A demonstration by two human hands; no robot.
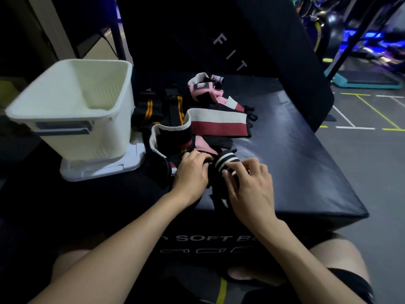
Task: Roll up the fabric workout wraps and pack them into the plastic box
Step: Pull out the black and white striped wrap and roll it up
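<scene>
Both hands [192, 170] [247, 185] pinched the soft, limp wrap [225, 163], rolling it; best held tight at the roll's ends.

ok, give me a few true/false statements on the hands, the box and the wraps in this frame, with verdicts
1. Both hands are on the black wrap with white stripes. True: the left hand and right hand pinch it as a partly rolled bundle.
2. The white plastic box already holds rolled wraps. False: no wraps show in the part of its inside that is visible.
3. The box stands to the left of the wraps, on a white lid. True.
4. The maroon and white wrap is rolled tight. False: it lies spread out flat on the black soft box.
5. The pink wrap lies nearer the person than the hands. False: it lies beyond them.
</scene>
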